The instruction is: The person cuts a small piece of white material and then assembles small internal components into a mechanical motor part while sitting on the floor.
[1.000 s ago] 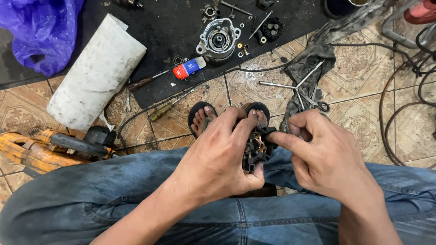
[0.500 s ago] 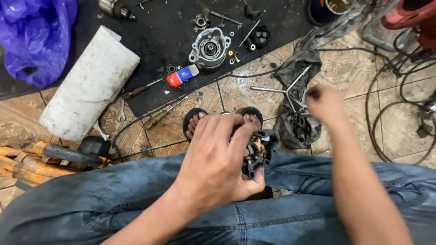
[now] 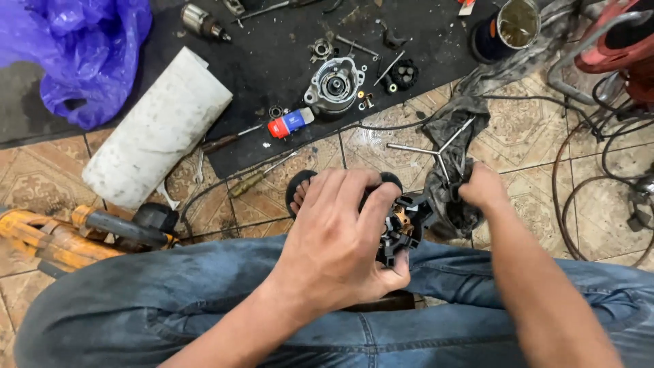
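Observation:
My left hand grips a small black motor part with copper showing, held above my knees. My right hand has reached forward to a dirty grey rag on the tiled floor, and its fingers close on the rag's near edge. Thin metal rods lie on the rag just beyond that hand. Whether the fingers pinch a rod or only cloth is hidden.
A black mat carries a round metal motor housing, a black gear piece, screws and a red-blue-white lighter-like item. A white roll, purple bag, orange tool, screwdriver, can and cables surround.
My right hand has let go of the motor part and moved forward and right to the rag. My left hand keeps holding the part alone.

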